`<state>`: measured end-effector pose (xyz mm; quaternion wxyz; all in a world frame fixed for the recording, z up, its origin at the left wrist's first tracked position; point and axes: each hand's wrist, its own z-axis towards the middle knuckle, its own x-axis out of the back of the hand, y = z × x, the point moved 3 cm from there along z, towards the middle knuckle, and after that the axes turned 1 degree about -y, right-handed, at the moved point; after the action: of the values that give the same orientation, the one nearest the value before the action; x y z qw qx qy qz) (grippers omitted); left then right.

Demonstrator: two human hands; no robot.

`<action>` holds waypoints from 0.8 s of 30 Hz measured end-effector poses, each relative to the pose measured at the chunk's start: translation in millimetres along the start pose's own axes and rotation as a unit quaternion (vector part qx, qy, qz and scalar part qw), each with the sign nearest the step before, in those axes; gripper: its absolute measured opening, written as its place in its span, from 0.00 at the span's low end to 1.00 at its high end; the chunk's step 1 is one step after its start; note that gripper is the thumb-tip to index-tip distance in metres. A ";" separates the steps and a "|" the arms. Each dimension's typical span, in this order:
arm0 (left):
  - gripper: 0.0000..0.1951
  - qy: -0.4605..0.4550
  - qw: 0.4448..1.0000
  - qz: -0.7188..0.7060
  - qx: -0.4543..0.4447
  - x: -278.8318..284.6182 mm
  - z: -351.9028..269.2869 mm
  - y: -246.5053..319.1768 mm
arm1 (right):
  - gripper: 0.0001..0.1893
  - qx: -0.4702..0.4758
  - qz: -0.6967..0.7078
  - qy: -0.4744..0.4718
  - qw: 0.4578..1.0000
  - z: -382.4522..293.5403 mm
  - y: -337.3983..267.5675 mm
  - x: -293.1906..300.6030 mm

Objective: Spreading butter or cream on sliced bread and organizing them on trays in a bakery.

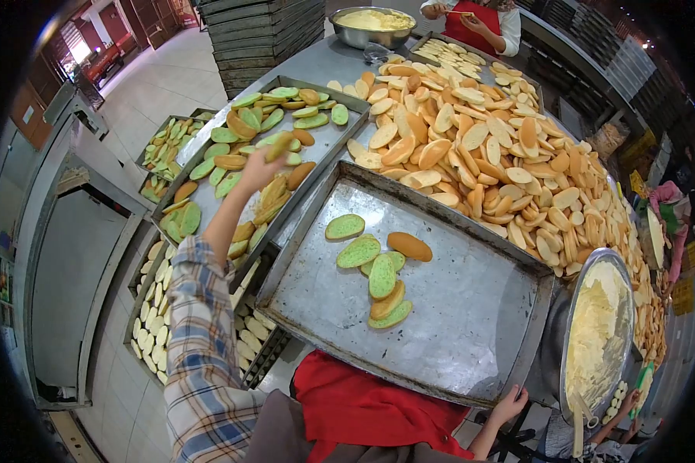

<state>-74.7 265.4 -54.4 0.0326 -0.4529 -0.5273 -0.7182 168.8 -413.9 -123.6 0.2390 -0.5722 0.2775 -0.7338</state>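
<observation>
My left hand (260, 168) is over the left metal baking tray (330, 139) and grips a green bread slice (278, 146) with a brown crust, slightly blurred. Many more green slices lie scattered in that tray, some crust up. In front of me, tilted slightly, is a second, larger baking tray (452, 324). A small cluster of green slices (381, 276) rests near its middle, and one slice (409, 246) there shows its brown crust. At this tray's near right corner, my right hand (508, 403) holds the rim.
A large heap of pale bread slices (498, 156) covers the table beyond. To the right stands a metal bowl of cream (593, 335) with utensils; another bowl (373, 29) is at the back. Stacked trays (260, 40) and a person in a red apron (469, 26) are beyond.
</observation>
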 end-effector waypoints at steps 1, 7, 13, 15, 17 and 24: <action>0.19 -0.068 0.995 -0.060 -0.049 -10.2 -11.7 27.0 | 0.16 -0.001 -0.011 0.006 1.000 0.4 0.1 0.2; 0.29 -0.065 0.970 0.046 -0.230 -10.1 11.8 32.7 | 0.17 -0.016 -0.015 -0.008 1.000 4.5 10.8 2.9; 0.41 0.227 0.922 0.264 0.167 61.0 80.7 -112.1 | 0.19 -0.010 -0.050 0.000 0.999 2.2 8.1 0.2; 0.43 0.226 0.890 0.312 0.243 64.4 89.2 -100.1 | 0.20 -0.029 -0.064 -0.011 0.997 2.1 6.9 4.4; 0.42 0.250 0.902 0.254 0.244 69.5 102.4 -116.2 | 0.21 -0.034 -0.064 -0.009 0.997 1.4 15.4 7.2; 0.44 0.016 0.952 0.269 0.146 50.0 130.1 -120.7 | 0.24 -0.070 -0.098 -0.036 0.992 0.8 -4.2 4.8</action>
<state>-87.2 442.6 -103.6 0.2992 -0.5568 -0.4843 -0.6049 168.3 -414.1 -117.1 0.1350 -0.6379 0.2623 -0.7114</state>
